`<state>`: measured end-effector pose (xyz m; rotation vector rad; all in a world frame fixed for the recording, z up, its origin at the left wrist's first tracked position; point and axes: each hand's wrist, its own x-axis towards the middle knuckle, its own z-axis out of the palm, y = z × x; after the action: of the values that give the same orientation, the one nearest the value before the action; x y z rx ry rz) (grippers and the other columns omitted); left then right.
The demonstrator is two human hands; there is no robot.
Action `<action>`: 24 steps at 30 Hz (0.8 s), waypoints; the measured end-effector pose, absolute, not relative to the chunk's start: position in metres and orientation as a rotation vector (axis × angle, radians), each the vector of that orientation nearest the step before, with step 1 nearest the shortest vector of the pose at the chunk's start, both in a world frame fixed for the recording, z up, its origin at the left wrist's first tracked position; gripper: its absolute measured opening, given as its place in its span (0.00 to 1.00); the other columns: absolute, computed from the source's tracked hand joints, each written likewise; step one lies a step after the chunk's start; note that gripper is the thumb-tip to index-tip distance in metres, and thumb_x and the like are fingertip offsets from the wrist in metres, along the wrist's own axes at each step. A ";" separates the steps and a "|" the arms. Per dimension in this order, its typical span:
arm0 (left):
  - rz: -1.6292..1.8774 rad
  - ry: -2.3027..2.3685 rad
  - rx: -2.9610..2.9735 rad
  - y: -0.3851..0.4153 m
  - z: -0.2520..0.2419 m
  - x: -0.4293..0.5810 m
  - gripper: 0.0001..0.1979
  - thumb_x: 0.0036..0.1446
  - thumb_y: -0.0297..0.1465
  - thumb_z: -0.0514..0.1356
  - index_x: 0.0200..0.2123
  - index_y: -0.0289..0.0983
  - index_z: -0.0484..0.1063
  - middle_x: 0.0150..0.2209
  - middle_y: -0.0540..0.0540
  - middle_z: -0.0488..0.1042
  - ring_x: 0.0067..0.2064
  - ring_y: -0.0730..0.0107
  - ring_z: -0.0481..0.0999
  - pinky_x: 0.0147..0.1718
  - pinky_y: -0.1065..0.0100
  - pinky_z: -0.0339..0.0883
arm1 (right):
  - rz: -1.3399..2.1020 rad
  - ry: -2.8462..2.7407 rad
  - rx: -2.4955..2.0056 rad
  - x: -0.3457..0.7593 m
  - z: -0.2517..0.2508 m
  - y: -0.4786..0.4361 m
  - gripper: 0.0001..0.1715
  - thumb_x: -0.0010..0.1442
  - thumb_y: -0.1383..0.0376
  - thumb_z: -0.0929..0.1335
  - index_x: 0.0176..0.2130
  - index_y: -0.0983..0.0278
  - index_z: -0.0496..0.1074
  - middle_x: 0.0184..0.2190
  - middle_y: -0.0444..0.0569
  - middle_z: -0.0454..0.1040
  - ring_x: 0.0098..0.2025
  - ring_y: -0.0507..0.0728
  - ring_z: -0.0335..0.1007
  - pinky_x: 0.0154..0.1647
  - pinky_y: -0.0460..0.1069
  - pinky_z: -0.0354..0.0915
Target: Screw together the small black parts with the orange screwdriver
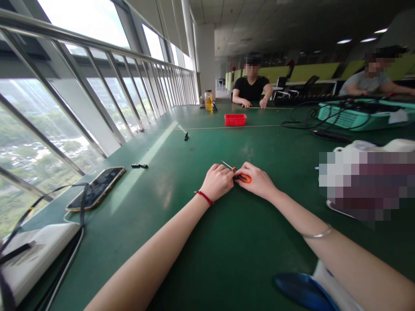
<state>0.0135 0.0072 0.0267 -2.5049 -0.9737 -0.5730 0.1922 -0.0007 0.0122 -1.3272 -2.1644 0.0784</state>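
Nearer than the red box (235, 122), the right hand (258, 179) grasps a screwdriver (234, 169), likely light, stiff, best held by its handle (245, 178); whether the curled left hand (218, 181) grips anything is unclear.

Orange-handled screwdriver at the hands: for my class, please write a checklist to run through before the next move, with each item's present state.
1. Right hand on the orange-handled screwdriver: ok.
2. Metal shaft showing beyond the fingers: ok.
3. Left hand's grip visible: cannot tell what it holds; the fingers hide it.
4. Small black pieces gathered together: not ok; they lie apart on the table.
5. Phone away from both hands: ok.
6. Red tray in view: ok.
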 end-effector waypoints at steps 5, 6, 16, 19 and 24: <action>-0.532 -0.848 -2.474 0.007 0.026 0.013 0.10 0.59 0.28 0.50 0.34 0.34 0.72 0.31 0.45 0.75 0.33 0.68 0.70 0.36 0.64 0.58 | 0.082 -2.139 -1.336 0.191 0.014 -0.001 0.10 0.52 0.60 0.66 0.36 0.58 0.72 0.35 0.44 0.69 0.33 0.51 0.68 0.27 0.44 0.59; -0.540 -0.840 -2.460 0.006 0.026 0.013 0.11 0.60 0.28 0.50 0.33 0.34 0.72 0.30 0.45 0.75 0.33 0.68 0.70 0.35 0.64 0.58 | 0.084 -2.135 -1.341 0.191 0.014 -0.001 0.10 0.52 0.60 0.66 0.36 0.58 0.72 0.35 0.44 0.69 0.33 0.51 0.68 0.27 0.44 0.59; -0.626 -0.816 -2.369 0.001 0.026 0.012 0.12 0.60 0.26 0.49 0.28 0.35 0.69 0.26 0.48 0.73 0.30 0.70 0.69 0.33 0.66 0.57 | 0.027 -2.091 -1.487 0.190 0.014 0.000 0.09 0.53 0.60 0.67 0.36 0.58 0.72 0.36 0.45 0.68 0.36 0.53 0.67 0.29 0.45 0.60; -0.630 -0.801 -2.355 -0.007 0.026 0.007 0.12 0.60 0.26 0.49 0.26 0.35 0.68 0.25 0.49 0.72 0.29 0.71 0.69 0.33 0.66 0.57 | 0.007 -2.165 -1.448 0.188 0.013 0.002 0.09 0.54 0.60 0.67 0.37 0.58 0.72 0.36 0.46 0.68 0.40 0.54 0.67 0.32 0.46 0.61; -0.636 -0.767 -2.341 -0.024 0.029 -0.008 0.11 0.59 0.26 0.51 0.27 0.36 0.69 0.26 0.49 0.74 0.31 0.71 0.70 0.34 0.66 0.58 | 0.071 -2.221 -1.378 0.186 0.015 -0.002 0.10 0.55 0.59 0.67 0.38 0.57 0.71 0.38 0.45 0.67 0.38 0.53 0.67 0.31 0.46 0.61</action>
<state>-0.0076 -0.0240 0.0289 -2.3409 -0.7672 -0.6359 0.1864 -0.0016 0.0154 -1.3779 -2.2210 0.0713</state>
